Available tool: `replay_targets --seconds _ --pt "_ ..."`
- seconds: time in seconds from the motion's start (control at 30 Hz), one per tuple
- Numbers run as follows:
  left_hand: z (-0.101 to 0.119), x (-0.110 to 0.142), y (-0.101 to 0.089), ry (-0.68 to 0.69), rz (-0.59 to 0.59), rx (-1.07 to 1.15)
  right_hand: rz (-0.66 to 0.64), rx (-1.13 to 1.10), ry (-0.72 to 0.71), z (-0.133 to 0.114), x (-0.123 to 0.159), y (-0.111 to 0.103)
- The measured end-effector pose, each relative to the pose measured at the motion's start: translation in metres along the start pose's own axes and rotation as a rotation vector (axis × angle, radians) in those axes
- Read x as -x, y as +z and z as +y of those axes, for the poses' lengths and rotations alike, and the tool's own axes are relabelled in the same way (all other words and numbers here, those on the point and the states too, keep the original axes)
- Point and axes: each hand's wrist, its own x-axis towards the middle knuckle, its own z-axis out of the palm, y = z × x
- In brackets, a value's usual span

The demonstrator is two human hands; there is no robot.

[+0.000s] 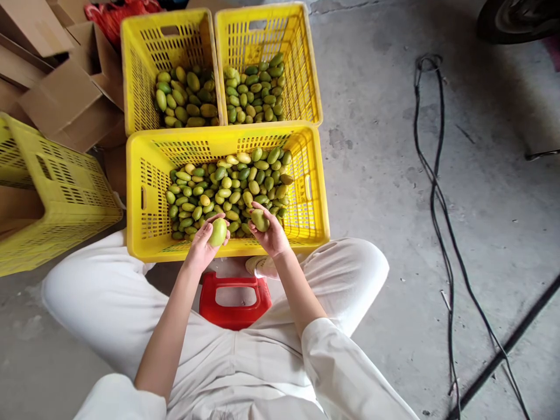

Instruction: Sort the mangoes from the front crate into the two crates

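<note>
My left hand (207, 242) is closed around a smooth, light green mango (217, 232), oval and small enough to fit in the palm. A second green mango (260, 220), with darker marks, sits in the curled fingers of my right hand (272, 233). Both hands are over the near edge of a large yellow crate (227, 252). Inside that crate lies a loose heap of mangoes (225, 189), ranging from dark green to yellow. The undersides of both held fruits are hidden by my fingers.
Behind stand two yellow crates, left (140, 76) and right (301, 70), each holding more mangoes. Another yellow crate (83, 192) lies at the left below cardboard boxes (70, 105). A red stool (234, 315) shows between my legs. Black cable (433, 175) runs along the concrete floor.
</note>
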Motion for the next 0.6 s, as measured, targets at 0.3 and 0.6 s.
replay_targets --seconds 0.3,0.6 --pt "-0.018 -0.013 -0.014 0.051 0.238 0.104 0.043 -0.015 -0.112 0.006 -0.005 -0.005" --pt "-0.014 -0.017 -0.019 0.070 0.359 0.231 0.002 -0.182 0.023 -0.004 -0.005 -0.006"
